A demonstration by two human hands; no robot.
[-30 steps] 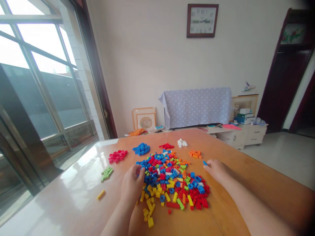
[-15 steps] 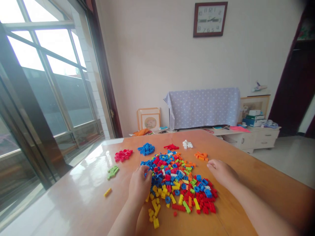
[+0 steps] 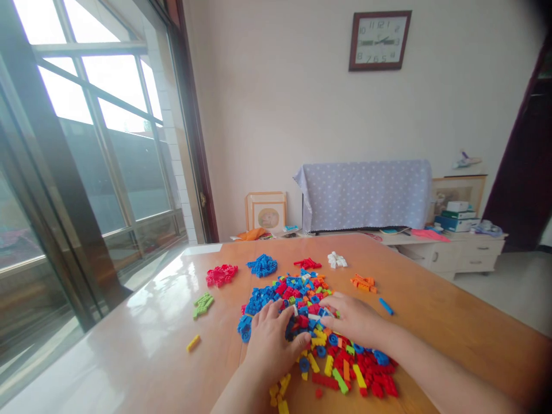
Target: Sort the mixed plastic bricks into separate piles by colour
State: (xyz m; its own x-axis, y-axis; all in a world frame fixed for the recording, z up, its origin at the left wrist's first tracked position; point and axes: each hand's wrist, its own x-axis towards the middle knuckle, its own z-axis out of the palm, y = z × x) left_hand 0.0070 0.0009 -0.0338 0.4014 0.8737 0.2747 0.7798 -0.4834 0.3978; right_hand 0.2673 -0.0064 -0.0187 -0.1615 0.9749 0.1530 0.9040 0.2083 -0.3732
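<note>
A large mixed heap of toy building bricks (image 3: 304, 299) in red, blue, yellow, green, orange and white lies on the table. Over its left side rests my left hand (image 3: 276, 339), fingers spread and thumb apart, bricks showing beneath. From the right, my right hand (image 3: 356, 319) reaches into the heap's middle with its fingers apart; blue and white bricks lie at the fingertips. A single long blue brick (image 3: 386, 306) sits to the right of that hand. Yellow bricks (image 3: 282, 394) are partly hidden under my left forearm.
Around the heap sit small piles: pinkish-red bricks (image 3: 221, 275), green bricks (image 3: 203, 305), blue bricks (image 3: 262, 265), red bricks (image 3: 307, 263), white bricks (image 3: 337, 260) and orange bricks (image 3: 363, 283). One yellow brick (image 3: 194, 343) lies alone at left on the wooden table (image 3: 150, 345).
My right hand has moved left from the table onto the heap, and a long blue brick now lies at the right. My left hand has shifted right across the heap and spread its fingers.
</note>
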